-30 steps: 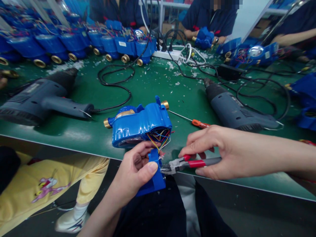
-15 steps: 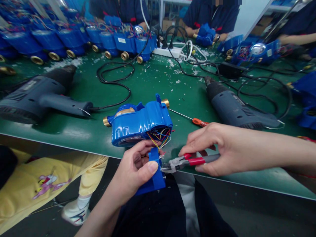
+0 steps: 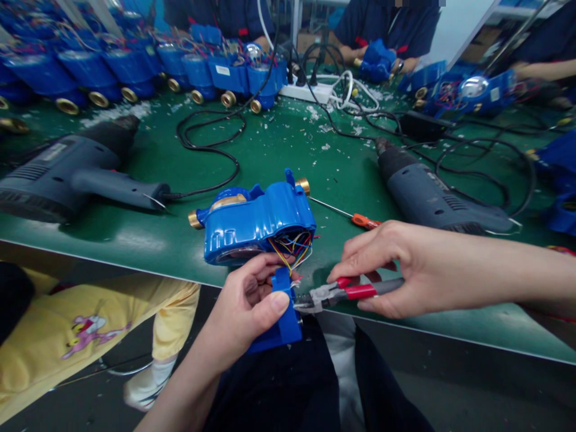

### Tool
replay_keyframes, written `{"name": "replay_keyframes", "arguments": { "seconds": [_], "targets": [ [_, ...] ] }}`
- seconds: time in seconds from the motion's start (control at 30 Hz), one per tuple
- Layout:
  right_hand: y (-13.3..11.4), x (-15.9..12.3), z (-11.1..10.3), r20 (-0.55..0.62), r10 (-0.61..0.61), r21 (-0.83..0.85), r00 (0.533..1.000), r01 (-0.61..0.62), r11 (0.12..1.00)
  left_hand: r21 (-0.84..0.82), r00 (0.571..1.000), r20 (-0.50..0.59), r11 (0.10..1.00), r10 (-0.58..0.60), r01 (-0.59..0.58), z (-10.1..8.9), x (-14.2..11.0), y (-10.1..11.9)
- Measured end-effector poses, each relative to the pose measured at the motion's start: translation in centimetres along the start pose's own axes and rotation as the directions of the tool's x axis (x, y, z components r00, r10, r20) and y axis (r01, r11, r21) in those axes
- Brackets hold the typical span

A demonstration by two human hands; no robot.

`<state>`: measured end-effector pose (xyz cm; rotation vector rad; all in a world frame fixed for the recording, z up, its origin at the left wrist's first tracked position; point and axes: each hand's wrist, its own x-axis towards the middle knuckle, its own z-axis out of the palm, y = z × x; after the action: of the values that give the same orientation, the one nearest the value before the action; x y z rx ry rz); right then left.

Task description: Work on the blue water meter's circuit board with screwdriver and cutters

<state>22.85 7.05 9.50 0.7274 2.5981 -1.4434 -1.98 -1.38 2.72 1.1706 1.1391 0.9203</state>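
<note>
My left hand [image 3: 245,309] is closed on a small blue plastic cover [image 3: 281,324], thumb pressed on its face, held just off the near table edge. Coloured wires [image 3: 292,246] run from it into a blue water meter housing [image 3: 256,222] with brass ends that lies on the green table [image 3: 279,150]. My right hand [image 3: 382,267] grips red-handled pliers [image 3: 342,293], whose jaws touch the wire ends beside the cover.
Two grey heat guns [image 3: 76,171] [image 3: 432,195] lie left and right with black cables. An orange-handled screwdriver [image 3: 353,219] lies behind my right hand. Rows of blue meters [image 3: 135,66] stand far left. Other people work opposite; someone in yellow sits at lower left.
Hardly anything differs: the pliers' jaws have edged slightly closer to the cover, and the camera has drifted a little. The yellow-clad person's foot has shifted.
</note>
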Motion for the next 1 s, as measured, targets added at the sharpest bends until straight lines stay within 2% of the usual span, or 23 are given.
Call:
{"name": "replay_keyframes", "arguments": {
  "seconds": [0.17, 0.33, 0.63, 0.77, 0.87, 1.0],
  "targets": [
    [-0.1, 0.0, 0.0, 0.002, -0.009, 0.003, 1.0, 0.009, 1.0, 0.008, 1.0, 0.007, 1.0, 0.004, -0.004, 0.0, 0.0, 0.1],
    [-0.3, 0.1, -0.3, 0.021, 0.009, 0.016, 1.0, -0.009, 1.0, 0.009, 0.999, -0.041, 1.0, 0.018, -0.018, 0.3, 0.2, 0.2],
    [-0.2, 0.4, -0.7, 0.05, -0.004, 0.038, 0.999, 0.002, 0.999, -0.008, 1.0, -0.026, 1.0, 0.001, -0.001, 0.2, 0.3, 0.1],
    [-0.2, 0.4, -0.7, 0.06, -0.004, 0.036, 0.998, 0.001, 0.999, -0.013, 0.999, -0.023, 1.0, 0.028, -0.028, 0.3, 0.4, 0.1],
    [-0.2, 0.3, -0.8, 0.101, 0.019, 0.075, 0.995, -0.027, 0.997, -0.029, 0.999, -0.025, 0.998, 0.046, -0.047, 0.2, 0.4, -0.1],
    [0.0, 0.3, -1.1, 0.229, 0.068, 0.188, 0.971, -0.113, 0.976, -0.045, 0.998, -0.036, 0.998, 0.046, -0.048, 0.1, 0.2, -0.1]
  ]
}}
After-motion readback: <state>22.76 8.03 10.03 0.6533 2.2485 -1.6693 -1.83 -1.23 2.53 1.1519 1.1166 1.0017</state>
